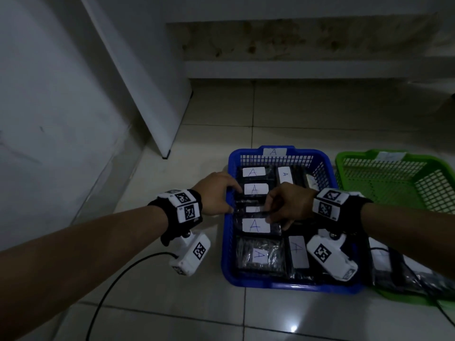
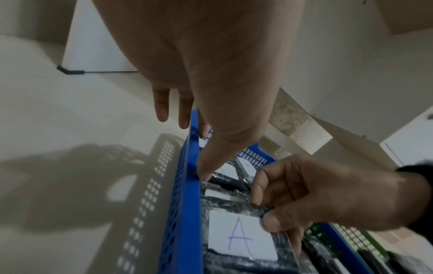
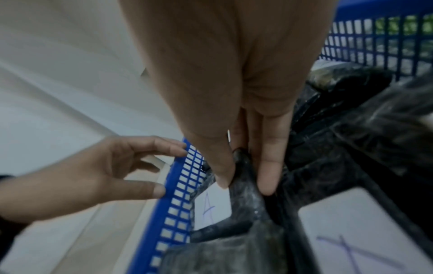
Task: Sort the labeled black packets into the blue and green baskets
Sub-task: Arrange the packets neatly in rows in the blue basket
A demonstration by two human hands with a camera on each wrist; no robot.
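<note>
The blue basket (image 1: 290, 287), tagged A, stands on the floor and holds several black packets with white A labels. My right hand (image 1: 268, 212) reaches into its middle and pinches the upturned edge of one black packet (image 3: 246, 204) between thumb and fingers. My left hand (image 1: 232, 200) hovers at the basket's left rim (image 2: 189, 185) with relaxed, spread fingers, the thumb tip touching the rim's inner edge. It holds nothing. Just right of the blue basket stands the green basket (image 1: 384, 183), its far half bare.
More black packets (image 1: 398, 271) lie in the green basket's near end, partly hidden by my right wrist. A white panel (image 1: 147, 94) stands at the back left, and a tiled step (image 1: 295, 70) runs behind. A black cable (image 1: 110, 291) trails across the floor at the left.
</note>
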